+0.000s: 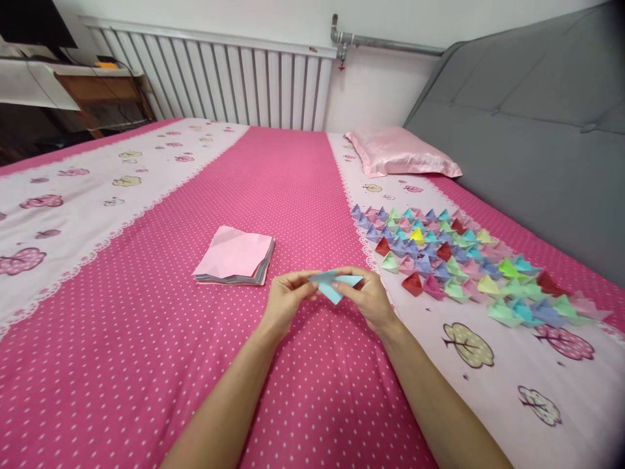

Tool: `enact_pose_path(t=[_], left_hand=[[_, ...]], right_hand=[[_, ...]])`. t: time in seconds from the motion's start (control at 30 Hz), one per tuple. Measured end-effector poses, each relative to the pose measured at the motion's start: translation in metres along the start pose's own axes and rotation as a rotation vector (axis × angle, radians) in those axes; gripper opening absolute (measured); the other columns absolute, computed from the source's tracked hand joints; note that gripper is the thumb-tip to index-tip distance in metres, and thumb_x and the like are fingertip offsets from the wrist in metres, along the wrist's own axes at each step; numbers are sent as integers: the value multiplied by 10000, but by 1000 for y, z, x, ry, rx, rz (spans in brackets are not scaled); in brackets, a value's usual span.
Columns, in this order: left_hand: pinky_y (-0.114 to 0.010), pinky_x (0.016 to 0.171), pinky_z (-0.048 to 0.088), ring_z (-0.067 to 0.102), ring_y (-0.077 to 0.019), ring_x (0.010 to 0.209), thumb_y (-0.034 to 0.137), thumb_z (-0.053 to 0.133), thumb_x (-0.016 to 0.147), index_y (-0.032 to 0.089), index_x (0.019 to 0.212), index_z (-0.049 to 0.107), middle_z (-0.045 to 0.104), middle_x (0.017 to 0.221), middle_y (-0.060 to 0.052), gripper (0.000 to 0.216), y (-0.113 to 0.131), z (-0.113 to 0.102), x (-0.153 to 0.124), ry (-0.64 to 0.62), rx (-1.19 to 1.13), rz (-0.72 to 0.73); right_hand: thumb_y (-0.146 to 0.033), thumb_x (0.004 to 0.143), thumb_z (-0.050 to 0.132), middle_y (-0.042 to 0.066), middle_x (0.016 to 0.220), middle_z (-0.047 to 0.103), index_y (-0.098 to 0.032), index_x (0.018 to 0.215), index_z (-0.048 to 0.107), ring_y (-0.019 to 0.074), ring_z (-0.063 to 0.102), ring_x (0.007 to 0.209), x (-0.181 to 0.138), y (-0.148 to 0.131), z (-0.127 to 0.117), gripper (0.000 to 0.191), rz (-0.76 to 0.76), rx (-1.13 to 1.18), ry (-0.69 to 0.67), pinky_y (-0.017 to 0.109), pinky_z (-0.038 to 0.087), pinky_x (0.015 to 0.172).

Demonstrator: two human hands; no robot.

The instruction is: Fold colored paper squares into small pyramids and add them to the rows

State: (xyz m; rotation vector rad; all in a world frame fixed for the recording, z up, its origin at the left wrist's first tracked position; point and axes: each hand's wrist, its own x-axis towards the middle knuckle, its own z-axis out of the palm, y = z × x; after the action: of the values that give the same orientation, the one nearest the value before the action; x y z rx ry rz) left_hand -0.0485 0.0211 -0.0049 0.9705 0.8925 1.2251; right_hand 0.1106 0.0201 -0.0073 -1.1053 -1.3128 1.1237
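A partly folded piece of light blue origami paper [332, 293] is held up between my two hands, above the pink dotted bedspread. My left hand [289, 294] pinches its left side between thumb and fingers. On the right side, my right hand [367, 296] grips it the same way, with the thumb on the near face. A pointed flap hangs down between the two thumbs. Left of my hands lies a stack of square paper [237, 253] with a pink sheet on top. Folded paper boats [444, 251] in many colours stand in rows to the right.
The bed's cover [288, 176] has pink dotted and white tree-print stripes. A pink satin pillow [400, 151] lies at the far right, against a grey padded headboard [527, 124]. Behind the bed are a white radiator [234, 75] and a pipe [390, 42]. A desk [97, 88] with a monitor [36, 23] stands far left.
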Motion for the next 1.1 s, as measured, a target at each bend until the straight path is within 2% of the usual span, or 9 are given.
enact_pose_path(t=[0.17, 0.43, 0.6, 0.73, 0.9, 1.1], left_hand=[[-180, 536, 461, 614, -102, 563, 169, 689, 623, 129, 771, 702, 692, 638, -34, 154, 1, 1, -1, -33, -8, -24], [-191, 530, 474, 618, -109, 545, 227, 695, 635, 135, 768, 665, 678, 617, -22, 165, 2, 2, -3, -37, 3, -21], [-181, 553, 466, 594, -88, 534, 189, 674, 626, 133, 705, 678, 663, 590, -12, 97, 3, 3, -3, -37, 16, -3], [-182, 573, 458, 578, -79, 532, 142, 631, 617, 135, 629, 667, 646, 574, -1, 38, 3, 3, -3, -22, 36, 18], [-193, 566, 449, 576, -91, 549, 149, 647, 609, 132, 606, 644, 645, 584, -6, 17, 1, 1, -4, -55, 139, 109], [-198, 512, 435, 590, -104, 539, 219, 710, 616, 153, 541, 497, 659, 606, -21, 236, 0, 4, -6, -5, 187, 252]], right_hand=[[-232, 673, 639, -1, 672, 666, -198, 773, 702, 111, 542, 547, 0, -5, 0, 122, -24, -25, -23, 221, 408, 519], [-200, 687, 585, -3, 665, 657, -194, 751, 699, 102, 512, 535, -1, -9, 0, 131, -49, -59, -30, 214, 383, 506], [-194, 683, 569, -16, 600, 619, -183, 719, 692, 87, 462, 488, -1, -4, 0, 128, -19, -60, -27, 205, 345, 470], [-173, 699, 537, -22, 555, 585, -177, 697, 684, 86, 437, 474, -2, -5, -2, 147, -54, -114, -52, 207, 323, 462], [-221, 709, 591, -8, 573, 589, -162, 687, 659, 91, 444, 470, -5, -10, -3, 93, -135, -199, -83, 218, 336, 462], [-313, 670, 700, -2, 668, 591, -178, 716, 596, 115, 529, 566, -5, -11, 2, 176, -140, -113, -85, 232, 422, 531]])
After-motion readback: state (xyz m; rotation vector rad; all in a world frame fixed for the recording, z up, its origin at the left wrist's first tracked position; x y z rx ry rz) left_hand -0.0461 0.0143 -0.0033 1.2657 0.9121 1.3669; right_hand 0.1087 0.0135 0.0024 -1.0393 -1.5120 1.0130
